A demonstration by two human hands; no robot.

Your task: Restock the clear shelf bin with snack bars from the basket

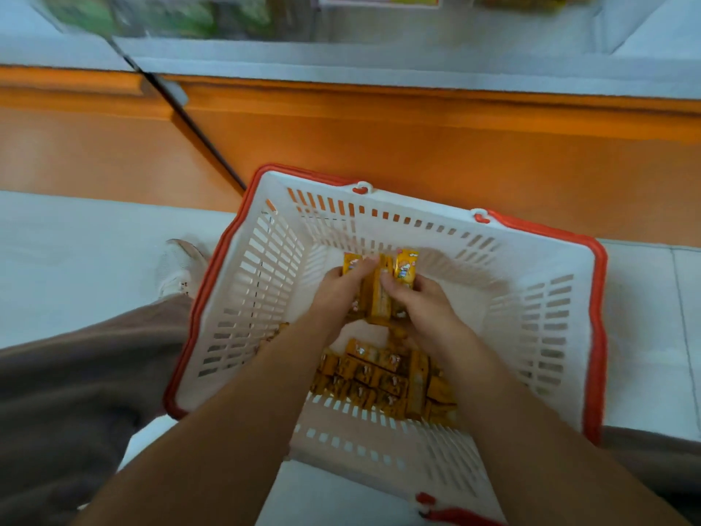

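A white basket [550, 320] with a red rim stands on the floor below me. Both hands reach into it and together hold a bundle of yellow snack bars [381, 286]. My left hand [337, 294] grips the bundle from the left, fingers curled over the bars. From the right, my right hand [421, 301] grips the same bundle. Several more yellow snack bars [379, 377] lie in a heap on the basket floor near its front wall. The clear shelf bin [417, 28] is blurred at the top of the view.
The orange base of the shelf unit [417, 146] runs across behind the basket, a grey shelf edge [379, 70] above it. My brown trouser leg [76, 392] and a white shoe [182, 267] are left of the basket. The floor is pale tile.
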